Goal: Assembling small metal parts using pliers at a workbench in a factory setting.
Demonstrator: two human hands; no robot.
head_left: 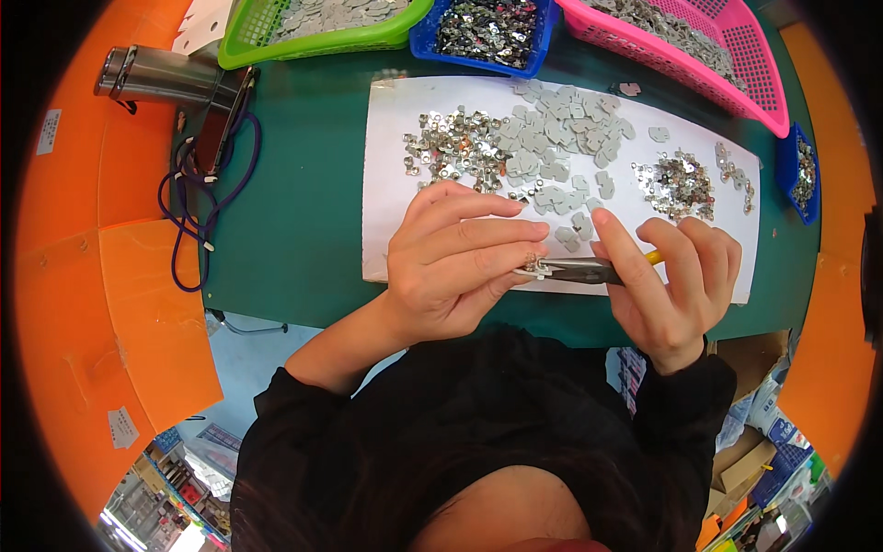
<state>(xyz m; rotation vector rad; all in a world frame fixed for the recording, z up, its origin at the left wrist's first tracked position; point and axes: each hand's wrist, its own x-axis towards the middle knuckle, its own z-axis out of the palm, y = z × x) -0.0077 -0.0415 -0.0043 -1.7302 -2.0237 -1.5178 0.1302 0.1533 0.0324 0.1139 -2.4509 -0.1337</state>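
Observation:
My right hand (671, 285) is closed around pliers (585, 270) with a yellow handle, its index finger stretched along them. The jaws point left and meet a small silvery and pale part (533, 267), which my left hand (455, 258) pinches between thumb and fingertips. Fingers hide most of this part, so its exact kind is unclear. Beneath both hands lies a white sheet (386, 212). Flat grey pieces (570, 120) are heaped in its middle. Small shiny metal fittings (451, 152) lie in a pile to the left, and similar metal fittings (679, 184) to the right.
Along the far edge of the green table (294, 202) stand a green basket (322, 51), a blue bin (478, 63) and a pink basket (681, 87), all holding small parts. A small blue tray (788, 175) sits at right. A steel flask (166, 75) and purple cord (253, 152) are at left.

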